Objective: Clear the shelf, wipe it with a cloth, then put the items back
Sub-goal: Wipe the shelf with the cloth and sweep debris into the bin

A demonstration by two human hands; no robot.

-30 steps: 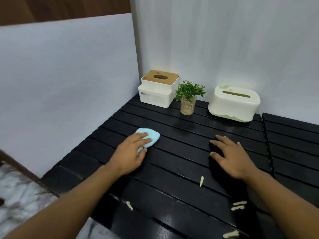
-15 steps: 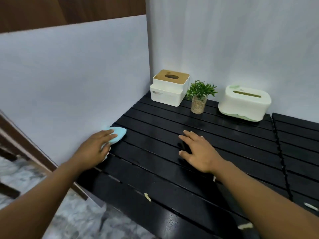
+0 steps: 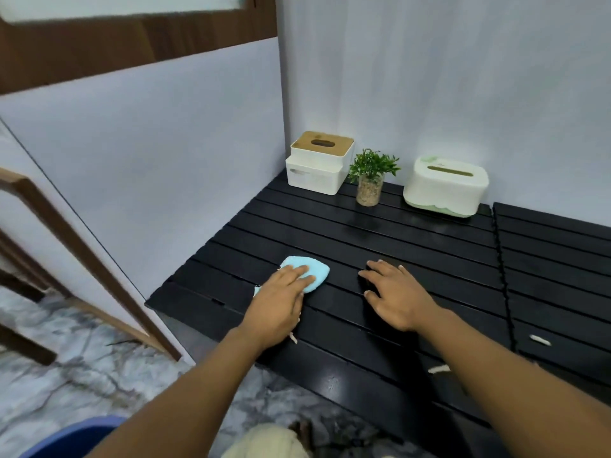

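Cloth: the light blue cloth lies bunched on the slats near the shelf's front left corner.
Left hand: the left hand has its fingers laid flat over the cloth and presses it down without clutching it.
Shelf: the black slatted shelf is likely mid-wipe. Strokes along the slats would let the cloth reach the grooves.
Right hand: the right hand is spread palm down on bare slats near the cloth, holding nothing, and works as a brace.
Scraps: pale scraps lie on the front slats to the right and should be gathered, not scattered.
Back row: the wooden-lidded box, the plant and the white tissue box stand along the wall. The strip beneath them probably needs wiping too.
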